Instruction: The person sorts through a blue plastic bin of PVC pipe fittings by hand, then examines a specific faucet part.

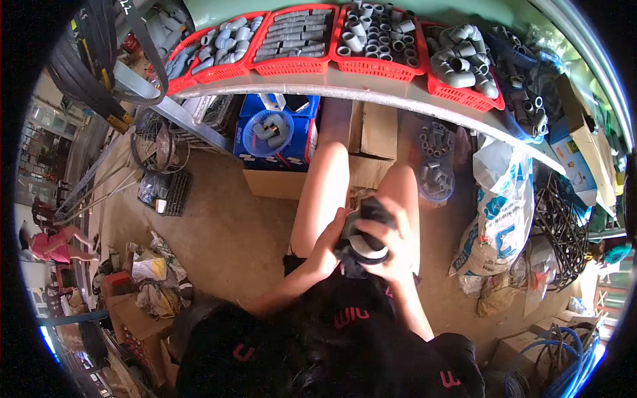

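Over my lap, both hands close round a grey, round-mouthed pipe fitting (367, 250) and a bunched black cloth (377, 211). My left hand (325, 251) grips the fitting from its left side, with the thumb pointing up along it. My right hand (391, 242) is curled over the top and right side, fingers pressing the black cloth against the fitting. Motion blurs the right fingers, and part of the fitting is hidden beneath them and the cloth.
Red baskets (292, 66) of grey pipe fittings line the shelf (312, 84) ahead. Below stand a blue box (249, 106) carrying a blue bowl (247, 136) of fittings, and a cardboard box (378, 132). A white sack (497, 219) is at right, a rag pile (159, 278) at left.
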The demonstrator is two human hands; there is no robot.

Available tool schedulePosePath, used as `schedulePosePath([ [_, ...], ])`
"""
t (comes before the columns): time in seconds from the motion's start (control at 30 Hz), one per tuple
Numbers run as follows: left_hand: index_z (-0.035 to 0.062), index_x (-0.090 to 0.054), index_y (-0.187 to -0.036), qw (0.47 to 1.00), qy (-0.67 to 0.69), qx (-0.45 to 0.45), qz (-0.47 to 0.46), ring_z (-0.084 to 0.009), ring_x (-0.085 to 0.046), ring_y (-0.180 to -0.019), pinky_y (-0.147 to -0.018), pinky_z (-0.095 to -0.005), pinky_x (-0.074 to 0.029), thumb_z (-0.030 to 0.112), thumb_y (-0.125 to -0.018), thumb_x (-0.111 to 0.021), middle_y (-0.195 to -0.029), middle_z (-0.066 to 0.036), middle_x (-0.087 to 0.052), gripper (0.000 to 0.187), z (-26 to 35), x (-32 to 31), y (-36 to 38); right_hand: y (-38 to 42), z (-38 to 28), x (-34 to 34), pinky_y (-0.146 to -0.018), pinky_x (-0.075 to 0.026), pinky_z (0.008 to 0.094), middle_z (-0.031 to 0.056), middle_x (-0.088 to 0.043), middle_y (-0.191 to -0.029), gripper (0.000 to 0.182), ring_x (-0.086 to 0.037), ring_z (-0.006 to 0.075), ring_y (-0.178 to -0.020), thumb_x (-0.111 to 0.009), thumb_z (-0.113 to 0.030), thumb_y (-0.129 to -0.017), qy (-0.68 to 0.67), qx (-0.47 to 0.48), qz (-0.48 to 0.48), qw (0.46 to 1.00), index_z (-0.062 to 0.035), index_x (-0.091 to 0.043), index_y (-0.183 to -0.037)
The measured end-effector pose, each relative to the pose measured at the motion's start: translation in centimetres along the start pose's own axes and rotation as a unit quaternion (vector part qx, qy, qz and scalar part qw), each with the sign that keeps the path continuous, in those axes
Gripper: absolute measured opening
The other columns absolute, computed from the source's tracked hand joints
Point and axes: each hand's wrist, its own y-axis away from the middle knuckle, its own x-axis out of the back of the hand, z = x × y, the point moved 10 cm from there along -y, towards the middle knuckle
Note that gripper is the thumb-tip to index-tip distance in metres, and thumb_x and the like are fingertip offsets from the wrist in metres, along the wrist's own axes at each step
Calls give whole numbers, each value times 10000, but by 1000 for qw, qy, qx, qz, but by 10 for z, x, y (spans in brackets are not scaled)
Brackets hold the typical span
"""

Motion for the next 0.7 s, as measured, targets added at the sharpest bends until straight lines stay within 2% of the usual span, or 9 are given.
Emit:
schedulePosePath([
  [0.23, 8, -478, -1025, 802, -500, -326, -31, -206, -587, -612, -543, -306, -452, 354, -877, -587, -751, -102, -544, 392, 67, -39, 14, 31, 60, 0, -728, -457, 296, 108, -603, -838, 255, -581, 212, -738, -671, -70, -683, -110, -206, 166, 958, -12, -558, -904],
  [0.27, -5, -483, -1034, 800, -543, -251, -54, -296, -599, -661, -605, -355, -467, 310, -782, -699, -807, -152, -544, 457, 61, -34, 9, 42, 82, -7, -745, -454, 292, 103, -600, -861, 224, -581, 208, -749, -645, -54, -705, -162, -276, 174, 931, -15, -557, -908],
  [0.37, 3, -503, -1028, 658, -676, -317, -101, -303, -608, -757, -642, -337, -466, 276, -770, -713, -865, -161, -558, 430, 75, -55, 17, 82, 134, -52, -727, -511, 302, 100, -593, -959, 207, -597, 213, -796, -535, -195, -875, -547, -451, 214, 672, -47, -548, -1018],
  [0.47, -12, -515, -1059, 772, -537, -336, -48, -273, -589, -830, -716, -318, -461, 177, -769, -699, -922, -153, -559, 392, 91, -44, 19, 81, 132, -67, -736, -549, 325, 134, -590, -1047, 354, -616, 237, -837, -460, -334, -924, -693, -442, 204, 532, -64, -490, -1150],
  [0.53, -26, -508, -1100, 774, -460, -435, 28, -242, -536, -938, -824, -306, -428, 79, -780, -656, -1040, -156, -513, 367, 111, -42, 32, 57, 101, -55, -766, -537, 331, 148, -522, -1174, 401, -576, 237, -968, -535, -288, -880, -608, -364, 166, 685, -63, -450, -1201],
  [0.57, -21, -518, -1116, 892, -282, -347, 67, -237, -483, -1022, -873, -311, -399, 61, -772, -656, -1107, -143, -451, 380, 86, -16, 19, 47, 90, -44, -811, -504, 329, 137, -494, -1195, 476, -545, 221, -1019, -607, -233, -821, -354, -282, 93, 887, -52, -425, -1221],
  [0.6, -11, -524, -1134, 881, -326, -332, 88, -227, -470, -1036, -888, -308, -391, 85, -783, -653, -1106, -124, -437, 386, 79, -18, 22, 36, 70, -32, -856, -472, 327, 127, -467, -1216, 571, -513, 205, -1070, -679, -179, -763, -34, -197, 83, 976, -40, -401, -1242],
  [0.63, 0, -530, -1152, 868, -368, -317, 107, -217, -457, -1050, -903, -304, -383, 109, -793, -651, -1105, -104, -424, 394, 74, -21, 23, 59, 92, -55, -884, -432, 305, 116, -494, -1153, 612, -518, 192, -1046, -737, -158, -696, -424, -378, 152, 809, -10, -428, -1204],
  [0.7, 24, -524, -1227, 897, -294, -311, 109, -173, -435, -1086, -942, -257, -342, 165, -831, -622, -1088, -74, -398, 432, 59, -15, 18, 45, 69, -36, -879, -433, 301, 114, -520, -1133, 609, -525, 182, -1029, -754, -172, -673, -154, -268, 132, 942, 5, -456, -1174],
])
